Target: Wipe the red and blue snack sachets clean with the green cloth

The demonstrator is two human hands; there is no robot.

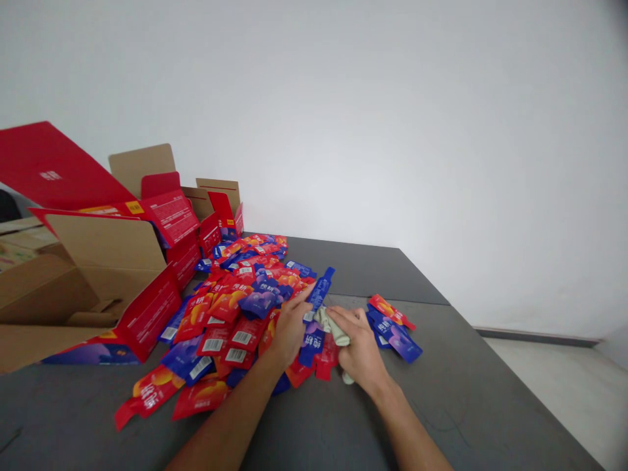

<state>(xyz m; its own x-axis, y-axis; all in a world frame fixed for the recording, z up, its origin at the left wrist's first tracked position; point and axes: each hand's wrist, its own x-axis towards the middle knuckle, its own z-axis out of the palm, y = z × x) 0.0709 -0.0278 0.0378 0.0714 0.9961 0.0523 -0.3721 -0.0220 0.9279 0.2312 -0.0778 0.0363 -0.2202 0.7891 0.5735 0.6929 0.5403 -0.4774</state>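
My left hand (288, 332) is closed on a blue pouch (320, 289), which it holds tilted with its narrow spout end pointing up and away. In my right hand (362, 345) is a bunched pale cloth (337, 330), pressed against or just beside the lower end of that pouch. A large heap of red and blue pouches (233, 297) spreads over the table to the left of and beneath my hands. Right of my right hand lies a small group of red and blue pouches (395, 335).
Open red cardboard boxes stand along the left side, the nearest box (152, 314) with its brown flaps spread. The dark grey table (441, 386) ends at a slanting right edge, with pale floor beyond. A white wall (373, 131) rises behind.
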